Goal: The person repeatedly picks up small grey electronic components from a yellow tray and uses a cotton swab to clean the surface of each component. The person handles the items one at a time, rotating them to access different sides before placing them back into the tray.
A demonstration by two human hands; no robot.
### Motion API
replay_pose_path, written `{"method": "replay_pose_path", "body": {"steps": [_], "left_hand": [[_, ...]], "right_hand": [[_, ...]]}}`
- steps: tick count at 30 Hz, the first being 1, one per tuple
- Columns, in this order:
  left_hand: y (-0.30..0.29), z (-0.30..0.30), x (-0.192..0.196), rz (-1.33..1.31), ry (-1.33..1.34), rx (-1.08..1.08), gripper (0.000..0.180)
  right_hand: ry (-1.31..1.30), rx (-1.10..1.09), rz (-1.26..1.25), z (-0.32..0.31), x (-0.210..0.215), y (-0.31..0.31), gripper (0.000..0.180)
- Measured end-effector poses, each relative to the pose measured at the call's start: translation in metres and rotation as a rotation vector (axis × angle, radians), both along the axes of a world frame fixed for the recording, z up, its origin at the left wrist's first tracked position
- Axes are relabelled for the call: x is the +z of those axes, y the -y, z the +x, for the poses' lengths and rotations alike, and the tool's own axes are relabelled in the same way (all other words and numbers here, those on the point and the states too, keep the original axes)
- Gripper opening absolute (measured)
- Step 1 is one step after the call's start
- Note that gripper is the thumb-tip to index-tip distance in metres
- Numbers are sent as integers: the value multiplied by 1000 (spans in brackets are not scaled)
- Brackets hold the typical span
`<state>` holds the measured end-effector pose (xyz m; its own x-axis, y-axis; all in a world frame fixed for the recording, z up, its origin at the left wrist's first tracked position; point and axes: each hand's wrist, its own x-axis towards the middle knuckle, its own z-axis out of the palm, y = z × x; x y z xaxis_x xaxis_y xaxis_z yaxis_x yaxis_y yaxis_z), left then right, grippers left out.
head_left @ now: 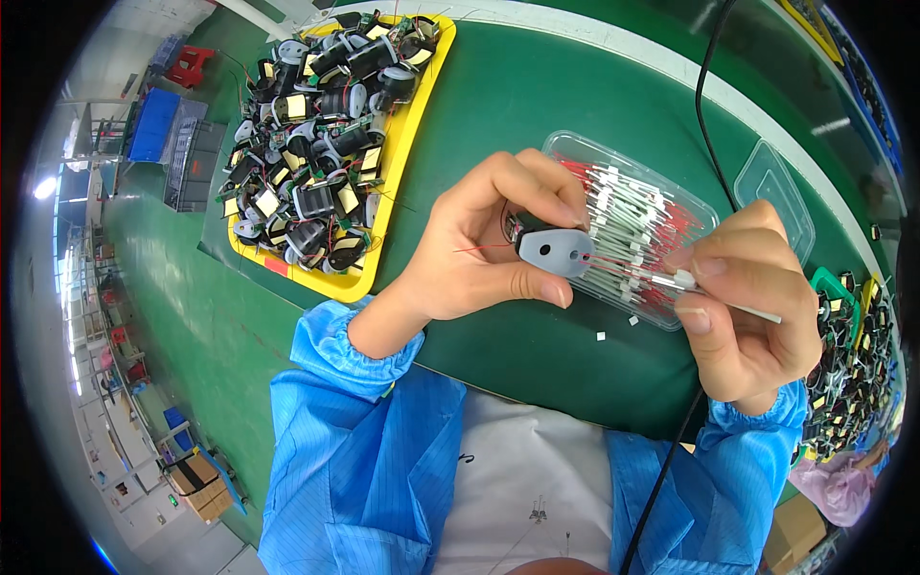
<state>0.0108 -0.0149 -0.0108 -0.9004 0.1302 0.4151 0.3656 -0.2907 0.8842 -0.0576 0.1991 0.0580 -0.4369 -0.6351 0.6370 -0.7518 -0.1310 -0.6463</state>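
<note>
My left hand point(450, 244) is closed round a small black part with a grey end cap point(556, 255), thumb below and fingers above. The cap has a dark hole and a smaller one, and thin wires run from it toward my right hand point(757, 307). Between the thumb and fingers of that hand is a cable with a white connector point(683, 279); its white end point(757, 313) sticks out to the right. I cannot tell whether the wires are plugged into the connector. Under both hands stands a clear plastic box point(575, 144) of white cables point(623, 216) with red wire ends.
At the left, a yellow tray point(407, 144) is heaped with similar black and grey parts point(321, 196). A clear lid point(778, 196) lies beyond my right hand. A black cord point(704, 115) crosses the green table point(489, 350). More parts point(843, 383) lie at the far right.
</note>
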Motion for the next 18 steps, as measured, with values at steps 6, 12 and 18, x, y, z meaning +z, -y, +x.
{"method": "replay_pose_path", "body": {"steps": [6,12,18], "left_hand": [[2,0,1,-1,9,-5,49],[0,0,3,-8,7,-6,48],[-1,0,1,-1,7,10,49]], "right_hand": [[-5,9,-4,-1,-1,2,21],[-31,-6,-18,-3,-2,2,22],[-95,-15,34,0,2,4,23]]}}
